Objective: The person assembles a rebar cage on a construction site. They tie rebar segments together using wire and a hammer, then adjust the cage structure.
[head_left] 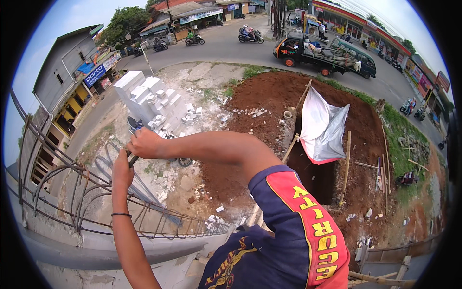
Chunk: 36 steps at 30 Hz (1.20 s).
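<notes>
Clearly, the left hand (122,170) and right hand (145,143), close together, are both curled and clamped around a dark bar (133,161).

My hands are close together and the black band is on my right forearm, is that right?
Not quite: the head view shows the black band on your left forearm. Your left hand and right hand are indeed close together.
</notes>
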Available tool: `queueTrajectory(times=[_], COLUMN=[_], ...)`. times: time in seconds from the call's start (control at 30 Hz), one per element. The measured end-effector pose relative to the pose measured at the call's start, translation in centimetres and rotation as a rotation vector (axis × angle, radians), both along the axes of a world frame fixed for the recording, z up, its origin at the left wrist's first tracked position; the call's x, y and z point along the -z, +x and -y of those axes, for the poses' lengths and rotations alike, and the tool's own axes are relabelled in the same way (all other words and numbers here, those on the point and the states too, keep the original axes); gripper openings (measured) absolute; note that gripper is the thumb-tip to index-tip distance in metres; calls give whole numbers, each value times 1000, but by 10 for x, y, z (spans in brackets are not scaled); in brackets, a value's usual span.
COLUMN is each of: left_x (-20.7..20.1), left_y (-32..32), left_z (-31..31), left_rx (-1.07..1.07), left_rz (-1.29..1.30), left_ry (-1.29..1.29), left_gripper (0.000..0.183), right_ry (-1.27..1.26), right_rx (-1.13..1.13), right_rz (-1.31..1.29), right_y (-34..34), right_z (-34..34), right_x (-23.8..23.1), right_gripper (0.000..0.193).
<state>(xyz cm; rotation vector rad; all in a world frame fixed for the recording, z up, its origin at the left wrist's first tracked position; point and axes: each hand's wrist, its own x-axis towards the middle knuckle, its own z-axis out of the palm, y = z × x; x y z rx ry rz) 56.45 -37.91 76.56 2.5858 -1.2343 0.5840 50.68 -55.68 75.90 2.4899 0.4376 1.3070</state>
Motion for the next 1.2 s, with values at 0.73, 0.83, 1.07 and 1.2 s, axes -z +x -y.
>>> queueTrajectory(times=[0.73, 0.83, 1.07, 1.2], left_x=[9, 56, 143, 166], left_y=[-73, -116, -180, -207], left_z=[-12, -38, -86, -118], left_rx=[200, 43, 190, 272], left_rz=[295, 7, -1277, -1353], left_ry=[-289, -801, -1615, -1702], left_gripper=[42, 41, 45, 40], right_ry=[457, 738, 1544, 1717], right_rx=[131, 67, -718, -944], right_rz=[-679, -735, -1276, -1390], right_y=[-50, -80, -182, -200], right_z=[-1, -2, -100, -148], right_x=[-11, 28, 135, 166], right_gripper=[21, 28, 22, 28])
